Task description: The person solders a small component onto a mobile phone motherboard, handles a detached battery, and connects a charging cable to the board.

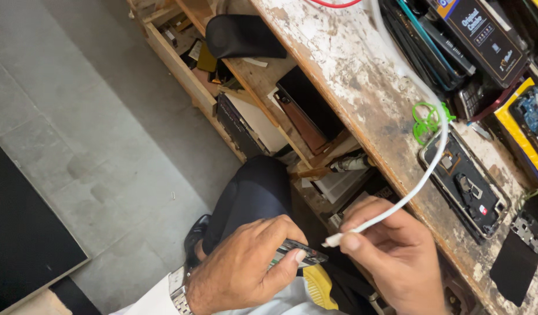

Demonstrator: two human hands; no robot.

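Most of the dark phone (301, 254) is hidden inside the left hand (245, 265), so only one thin edge sticks out, and you cannot tell which side faces up. The left fingers (279, 224) are curled tight around it, with the thumb pressed on its edge. A metal watch (178, 291) on that wrist is cut off at the bottom. The right hand (394, 256) is cut off at the bottom too. Its thumb and first finger pinch the white cable (423, 181) close to its plug end (333, 239), and the other fingers are bent in loosely. The plug tip sits just beside the phone's end, but it is too small to see if they touch. The cable runs up over the worn wooden desk (344, 76) and goes out of view at the top. On the desk, near the cable, lies an open phone (467, 186) with its inside parts showing, next to a green plastic loop (425, 119). Both hands hang over the person's lap, below the desk edge.
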